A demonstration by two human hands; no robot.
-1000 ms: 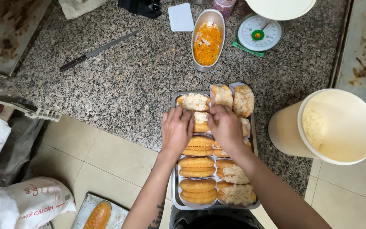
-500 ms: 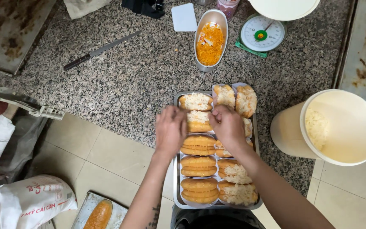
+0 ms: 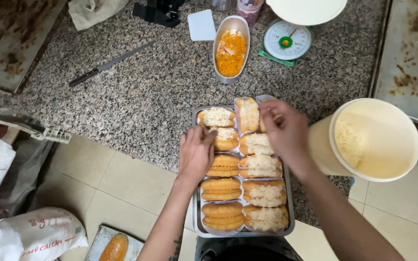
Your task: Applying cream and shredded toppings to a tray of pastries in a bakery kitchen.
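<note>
A metal tray [image 3: 290,212] of golden buns in paper sits at the near edge of a granite counter [image 3: 136,106]. Several buns carry a pale shredded topping [image 3: 262,164]; three plain buns [image 3: 222,188] lie in the left column. My left hand [image 3: 195,153] rests on a bun in the left column, fingers curled over it. My right hand [image 3: 285,129] hovers over the tray's far right corner, fingers pinched; what they hold is hidden.
A cream bucket [image 3: 378,140] with pale shreds stands right of the tray. Beyond it are an oval metal dish of orange shreds [image 3: 231,48], a kitchen scale [image 3: 284,42], a white card [image 3: 201,25] and a knife [image 3: 110,64]. A bag [image 3: 30,237] lies on the tiled floor.
My right hand has moved from the middle of the tray up and right to its far right corner. My left hand has shifted slightly down the left column.
</note>
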